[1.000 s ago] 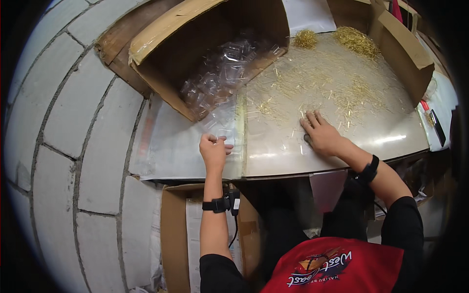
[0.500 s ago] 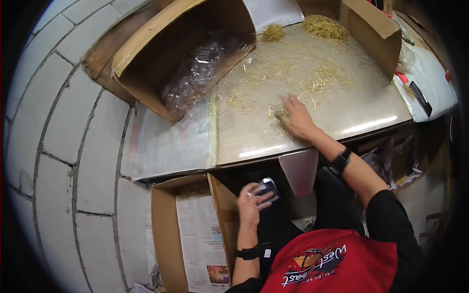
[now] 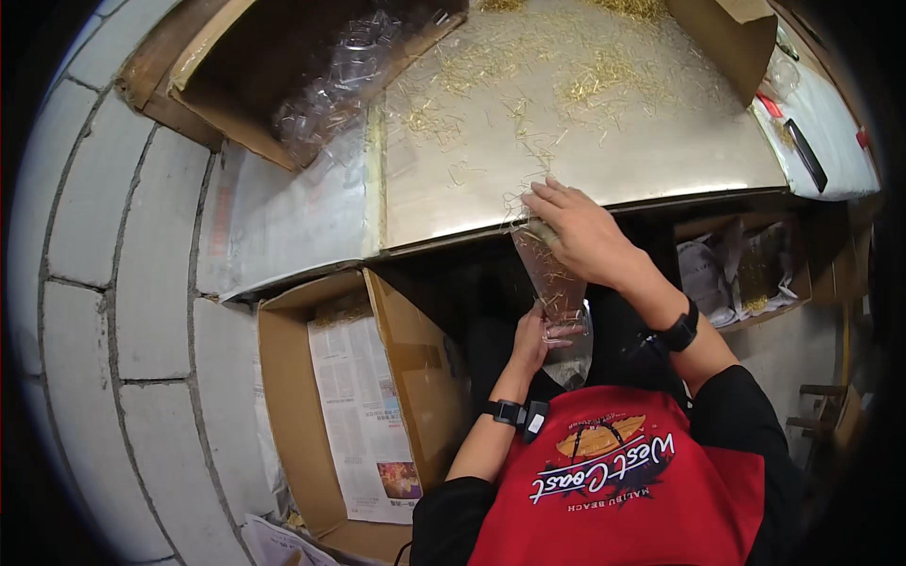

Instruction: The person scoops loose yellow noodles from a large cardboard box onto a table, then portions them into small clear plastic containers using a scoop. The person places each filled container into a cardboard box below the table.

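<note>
Thin gold wire pieces [image 3: 604, 80], too small to name surely, lie scattered over the smooth tabletop [image 3: 679, 156]. My right hand [image 3: 585, 231] is at the table's front edge, fingers stretched out and palm down over a tapered chute [image 3: 533, 255] that slopes down from that edge. Several wire pieces lie on the chute under and below the palm. At its lower end my left hand [image 3: 534, 341] grips a small clear plastic box [image 3: 578, 325], close against the chute's mouth. What is inside the box is hard to see.
A large cardboard box [image 3: 222, 71] on its side holds clear plastic boxes [image 3: 354, 57] at the back left. Below left stands a newspaper-lined carton [image 3: 283, 377]; another lined carton [image 3: 802, 274] is at right. A black, narrow object [image 3: 805, 156] lies on white wrapping.
My right hand has swept wire pieces toward me, off the table's front edge and onto the chute. The left hand has moved right with the clear box, up to the chute's lower end.
</note>
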A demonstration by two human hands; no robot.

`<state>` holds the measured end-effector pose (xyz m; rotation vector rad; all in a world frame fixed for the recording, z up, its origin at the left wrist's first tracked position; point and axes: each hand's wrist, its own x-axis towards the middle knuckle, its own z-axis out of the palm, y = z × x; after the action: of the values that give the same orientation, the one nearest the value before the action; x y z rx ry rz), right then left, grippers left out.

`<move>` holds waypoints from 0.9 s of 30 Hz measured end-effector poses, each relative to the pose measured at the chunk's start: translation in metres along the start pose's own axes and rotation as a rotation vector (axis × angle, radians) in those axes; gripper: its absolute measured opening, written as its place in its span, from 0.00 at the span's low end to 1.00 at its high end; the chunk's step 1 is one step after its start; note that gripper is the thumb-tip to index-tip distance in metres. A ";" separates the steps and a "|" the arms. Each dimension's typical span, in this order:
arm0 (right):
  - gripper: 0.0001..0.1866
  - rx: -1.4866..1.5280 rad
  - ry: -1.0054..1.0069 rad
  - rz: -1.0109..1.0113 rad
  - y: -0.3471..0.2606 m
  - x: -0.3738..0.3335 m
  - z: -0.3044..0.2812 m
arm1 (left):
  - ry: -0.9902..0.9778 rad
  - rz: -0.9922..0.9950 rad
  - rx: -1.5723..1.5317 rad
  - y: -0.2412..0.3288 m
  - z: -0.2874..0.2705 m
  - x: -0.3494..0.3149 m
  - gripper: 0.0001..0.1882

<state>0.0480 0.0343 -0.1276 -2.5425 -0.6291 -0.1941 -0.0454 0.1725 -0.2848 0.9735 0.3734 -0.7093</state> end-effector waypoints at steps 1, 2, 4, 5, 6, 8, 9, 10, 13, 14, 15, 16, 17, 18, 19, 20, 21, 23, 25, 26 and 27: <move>0.21 0.010 0.025 -0.024 0.000 -0.008 -0.004 | -0.019 0.008 -0.037 -0.004 -0.003 -0.001 0.28; 0.21 0.020 0.049 -0.047 0.001 -0.016 -0.008 | -0.039 0.015 -0.075 -0.010 -0.008 0.000 0.27; 0.22 0.110 0.068 -0.060 0.000 -0.034 -0.020 | -0.050 0.039 -0.121 -0.017 -0.011 0.002 0.27; 0.21 0.120 0.054 -0.060 0.002 -0.043 -0.020 | -0.034 0.059 -0.133 -0.019 -0.011 0.003 0.27; 0.21 0.127 0.046 -0.060 0.006 -0.054 -0.021 | -0.022 0.080 -0.141 -0.021 -0.011 0.004 0.27; 0.19 0.138 0.052 -0.065 0.009 -0.071 -0.023 | -0.053 0.077 -0.132 -0.023 -0.014 0.007 0.26; 0.19 0.179 0.027 -0.042 0.010 -0.079 -0.023 | -0.068 0.069 -0.128 -0.026 -0.016 0.008 0.26; 0.18 0.220 0.003 -0.019 0.011 -0.086 -0.023 | -0.107 0.075 -0.131 -0.028 -0.017 0.008 0.25; 0.16 0.287 -0.044 -0.014 0.016 -0.101 -0.020 | -0.033 0.086 -0.106 -0.029 -0.018 0.010 0.27; 0.16 0.297 -0.076 -0.017 0.018 -0.107 -0.018 | -0.043 0.111 -0.123 -0.029 -0.019 0.009 0.27; 0.17 0.305 -0.112 -0.015 0.019 -0.112 -0.015 | -0.054 0.130 -0.143 -0.028 -0.015 0.004 0.27; 0.17 0.347 -0.126 0.006 0.019 -0.115 -0.012 | -0.064 0.150 -0.163 -0.027 -0.013 0.001 0.27; 0.16 0.389 -0.133 0.006 0.020 -0.119 -0.004 | -0.063 0.139 -0.160 -0.029 -0.015 -0.001 0.28; 0.15 0.431 -0.141 0.003 0.021 -0.123 0.004 | -0.059 0.131 -0.158 -0.030 -0.017 -0.002 0.28; 0.15 0.473 -0.150 -0.001 0.021 -0.125 0.009 | -0.054 0.123 -0.156 -0.030 -0.019 -0.004 0.28; 0.15 0.504 -0.140 0.002 0.020 -0.125 0.012 | -0.058 0.142 -0.150 -0.031 -0.019 -0.005 0.28; 0.15 0.527 -0.134 0.021 0.019 -0.126 0.015 | -0.060 0.160 -0.144 -0.029 -0.015 -0.007 0.28; 0.17 0.571 -0.120 0.060 0.019 -0.127 0.027 | -0.031 0.169 -0.126 -0.027 -0.012 -0.008 0.27; 0.20 0.526 -0.097 0.049 0.020 -0.126 0.037 | 0.028 0.164 -0.102 -0.024 -0.011 -0.008 0.26; 0.22 0.503 -0.086 0.044 0.020 -0.126 0.042 | 0.030 0.160 -0.097 -0.024 -0.012 -0.009 0.26; 0.22 0.469 -0.108 -0.011 0.021 -0.127 0.051 | 0.030 0.153 -0.094 -0.027 -0.013 -0.009 0.25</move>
<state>-0.0538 -0.0062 -0.2124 -2.1065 -0.6423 0.0813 -0.0703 0.1768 -0.3029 0.9136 0.3513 -0.5338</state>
